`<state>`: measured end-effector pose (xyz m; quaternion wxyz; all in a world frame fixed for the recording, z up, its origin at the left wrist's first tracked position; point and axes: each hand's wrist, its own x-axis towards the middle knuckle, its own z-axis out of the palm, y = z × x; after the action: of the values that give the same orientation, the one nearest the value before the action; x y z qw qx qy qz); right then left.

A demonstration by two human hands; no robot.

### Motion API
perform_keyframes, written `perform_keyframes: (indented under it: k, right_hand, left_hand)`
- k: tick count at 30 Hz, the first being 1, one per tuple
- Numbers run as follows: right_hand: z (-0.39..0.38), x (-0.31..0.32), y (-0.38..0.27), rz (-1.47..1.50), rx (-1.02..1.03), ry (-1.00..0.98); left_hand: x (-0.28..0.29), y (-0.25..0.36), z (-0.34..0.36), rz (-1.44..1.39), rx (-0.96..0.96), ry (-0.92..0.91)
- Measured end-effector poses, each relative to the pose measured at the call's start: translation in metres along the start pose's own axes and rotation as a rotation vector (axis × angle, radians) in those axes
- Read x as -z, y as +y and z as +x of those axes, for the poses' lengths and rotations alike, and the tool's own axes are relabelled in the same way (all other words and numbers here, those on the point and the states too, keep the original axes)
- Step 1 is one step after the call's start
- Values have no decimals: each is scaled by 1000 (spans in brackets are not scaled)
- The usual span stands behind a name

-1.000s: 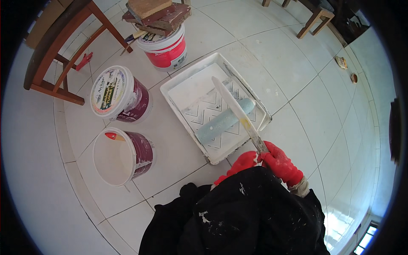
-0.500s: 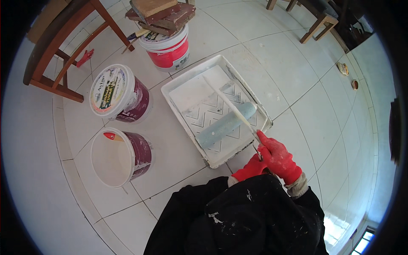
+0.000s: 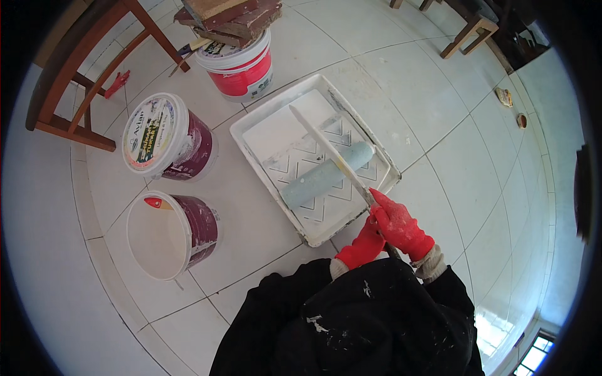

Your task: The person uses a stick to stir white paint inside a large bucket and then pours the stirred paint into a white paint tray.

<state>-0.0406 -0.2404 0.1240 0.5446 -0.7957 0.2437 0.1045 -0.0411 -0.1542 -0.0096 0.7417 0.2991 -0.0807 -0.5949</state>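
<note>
White tiled floor (image 3: 439,194); wooden chair (image 3: 94,106) far left. Paint tray (image 3: 251,151) at centre; pale blue roller sleeve (image 3: 310,186) lies slantwise on its ribbed bed. Paint-coated stick (image 3: 330,153) passes over the sleeve, tip toward the far side. Right hand (image 3: 400,229), red-gloved, closed around the stick at the tray's near right; left hand (image 3: 362,245) just beside it, grip partly hidden, cannot tell. Left of tray: open bucket (image 3: 205,229), near; lidded bucket (image 3: 193,150), farther.
</note>
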Motion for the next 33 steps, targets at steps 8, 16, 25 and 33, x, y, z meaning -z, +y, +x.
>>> perform_keyframes:
  k: [8, 16, 25, 33]
  right_hand:
    - [-29, -3, 9, -274, 130, 25]
    - [-99, 16, -3, -218, -64, 20]
    - [-173, 44, -3, -430, -133, 71]
    - [-167, 62, -50, -374, -129, 244]
  left_hand:
    - [-1, 8, -9, 161, -94, 127]
    - [-26, 25, -13, 415, 157, 325]
    - [-38, 49, -19, 268, 273, 342]
    - [-19, 28, -15, 7, 186, 300]
